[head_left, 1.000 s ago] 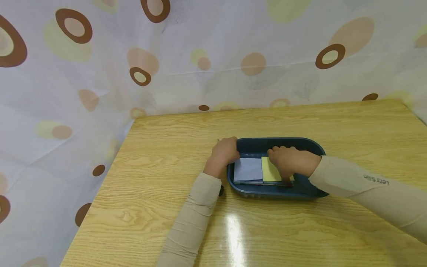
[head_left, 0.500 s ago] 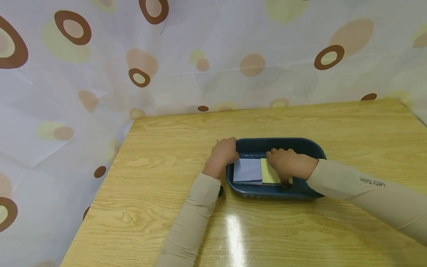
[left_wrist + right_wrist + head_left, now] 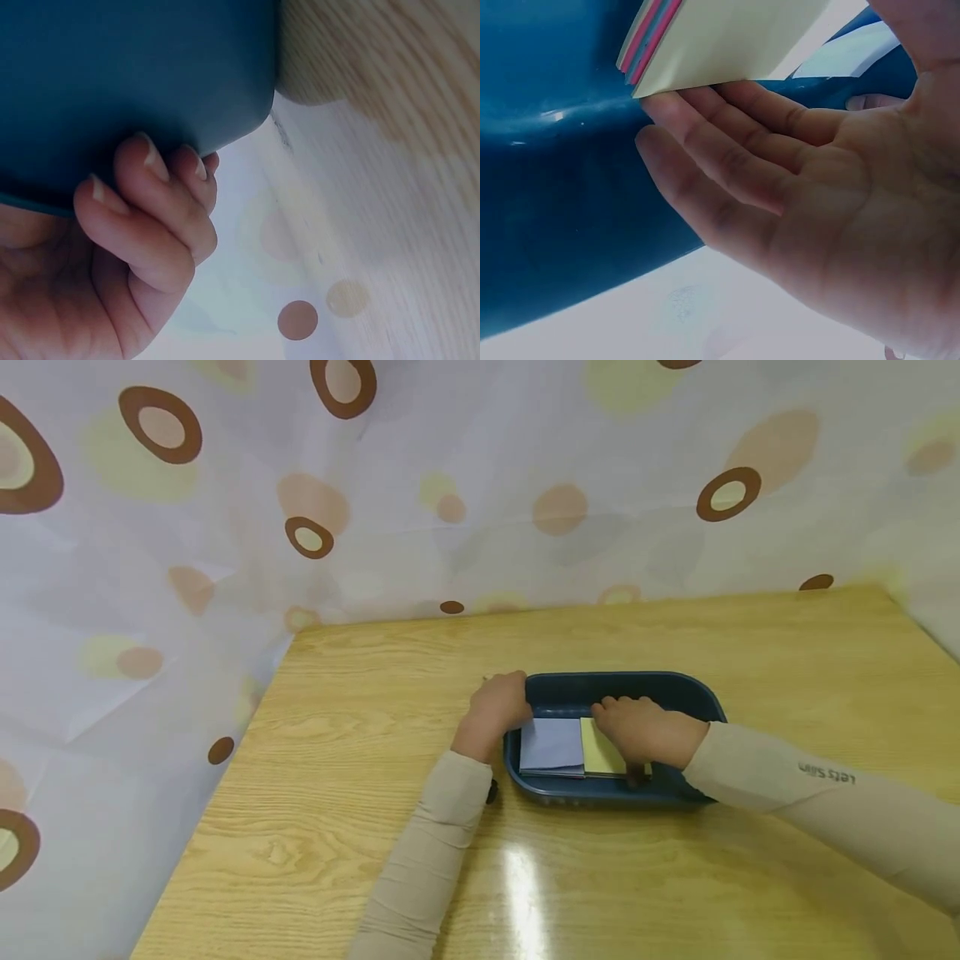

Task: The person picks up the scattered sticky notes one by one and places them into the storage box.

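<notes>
A dark blue oval plastic basin (image 3: 622, 683) stands on the table, with two square stacks of paper notes side by side inside. The left stack has a pale lilac note stack top (image 3: 551, 745). On the other, the yellow-topped note stack (image 3: 597, 752), pink and blue layers show at the edge in the right wrist view. My left hand (image 3: 495, 703) grips the basin's left end, fingers curled against its wall (image 3: 135, 67). Reaching into the basin, my right hand (image 3: 643, 731) holds the yellow-topped stack across its width, fingers at the far edge, thumb at the near one.
The wood-grain table (image 3: 300, 793) extends around the basin on every side. A white sheet with brown and yellow spots (image 3: 420, 485) hangs behind and to the left. Beside the left wrist, a small dark object (image 3: 492, 792) peeks out from the sleeve.
Both hands keep their places on the basin and the yellow-topped stack. The whole head view has shifted slightly, so basin and arms appear a little further left.
</notes>
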Tool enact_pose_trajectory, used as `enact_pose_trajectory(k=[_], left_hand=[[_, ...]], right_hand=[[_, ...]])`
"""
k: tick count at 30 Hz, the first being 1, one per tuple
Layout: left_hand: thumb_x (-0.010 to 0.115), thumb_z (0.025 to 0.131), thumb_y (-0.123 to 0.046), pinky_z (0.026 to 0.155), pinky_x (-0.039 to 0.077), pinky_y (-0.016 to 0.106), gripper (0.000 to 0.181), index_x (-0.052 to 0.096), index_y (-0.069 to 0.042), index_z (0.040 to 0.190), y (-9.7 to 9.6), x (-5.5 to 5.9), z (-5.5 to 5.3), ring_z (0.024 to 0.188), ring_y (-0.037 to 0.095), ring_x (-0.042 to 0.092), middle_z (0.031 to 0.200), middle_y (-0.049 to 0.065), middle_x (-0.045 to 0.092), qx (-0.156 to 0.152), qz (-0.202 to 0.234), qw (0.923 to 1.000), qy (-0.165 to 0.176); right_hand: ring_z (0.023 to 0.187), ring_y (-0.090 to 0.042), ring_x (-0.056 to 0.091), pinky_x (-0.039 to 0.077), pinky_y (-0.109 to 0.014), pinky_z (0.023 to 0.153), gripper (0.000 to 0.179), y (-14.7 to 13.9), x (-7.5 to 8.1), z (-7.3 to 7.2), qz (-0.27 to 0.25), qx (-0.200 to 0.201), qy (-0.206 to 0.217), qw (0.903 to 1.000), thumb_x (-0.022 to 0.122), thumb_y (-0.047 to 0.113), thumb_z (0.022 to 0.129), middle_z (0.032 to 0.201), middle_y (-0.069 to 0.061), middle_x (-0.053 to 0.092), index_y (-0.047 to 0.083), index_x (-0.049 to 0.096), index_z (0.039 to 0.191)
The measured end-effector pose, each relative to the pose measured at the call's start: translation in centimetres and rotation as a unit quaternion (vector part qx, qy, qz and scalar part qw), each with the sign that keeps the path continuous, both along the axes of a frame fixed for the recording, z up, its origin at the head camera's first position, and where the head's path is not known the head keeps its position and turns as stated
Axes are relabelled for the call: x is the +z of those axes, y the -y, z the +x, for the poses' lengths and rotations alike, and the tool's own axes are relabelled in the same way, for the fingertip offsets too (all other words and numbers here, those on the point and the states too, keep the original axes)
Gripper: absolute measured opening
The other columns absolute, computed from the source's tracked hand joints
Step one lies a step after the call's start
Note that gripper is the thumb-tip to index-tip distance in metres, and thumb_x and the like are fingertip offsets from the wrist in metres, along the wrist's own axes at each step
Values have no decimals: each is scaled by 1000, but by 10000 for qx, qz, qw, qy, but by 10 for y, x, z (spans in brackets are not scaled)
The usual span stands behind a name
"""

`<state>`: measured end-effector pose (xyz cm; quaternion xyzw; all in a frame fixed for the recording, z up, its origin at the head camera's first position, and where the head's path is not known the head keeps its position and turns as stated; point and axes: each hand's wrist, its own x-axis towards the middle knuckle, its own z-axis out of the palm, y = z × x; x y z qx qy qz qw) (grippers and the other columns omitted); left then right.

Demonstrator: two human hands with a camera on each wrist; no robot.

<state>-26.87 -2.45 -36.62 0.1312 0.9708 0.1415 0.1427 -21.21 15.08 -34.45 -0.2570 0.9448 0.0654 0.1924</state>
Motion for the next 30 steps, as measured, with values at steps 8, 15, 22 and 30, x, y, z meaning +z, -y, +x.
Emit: enact_pose_trajectory(k=[8,15,22,30], left_hand=[[62,92,-14,78,53,34,46,50,-4,135,-4,3,3,96,21,61,120,12,63,40,-118,9999,25],[51,100,-27,63,53,32,63,25,5,147,10,19,18,79,25,67,105,18,66,150,-306,9994,105],[48,101,-21,44,46,26,51,38,12,138,27,25,47,46,18,57,91,18,66,-449,-370,9980,266],[47,99,-8,51,46,28,26,60,11,111,24,15,56,62,18,53,92,16,63,-561,-365,9973,-302]], right_hand=[[98,-36,54,50,-45,79,85,-11,22,13,-743,-332,-46,9967,89,32,65,112,-23,52,-11,46,124],[72,-36,51,49,-43,59,42,-55,28,41,-1645,-781,-2424,9529,73,14,86,88,-26,51,-18,54,105],[49,-21,48,41,-34,42,36,-99,11,69,-1630,-1822,-1602,9563,61,13,93,64,-14,49,-21,49,96],[50,-20,51,42,-33,44,20,-97,-5,74,-2182,-2062,-1171,9467,56,1,92,63,-13,52,-16,49,86]])
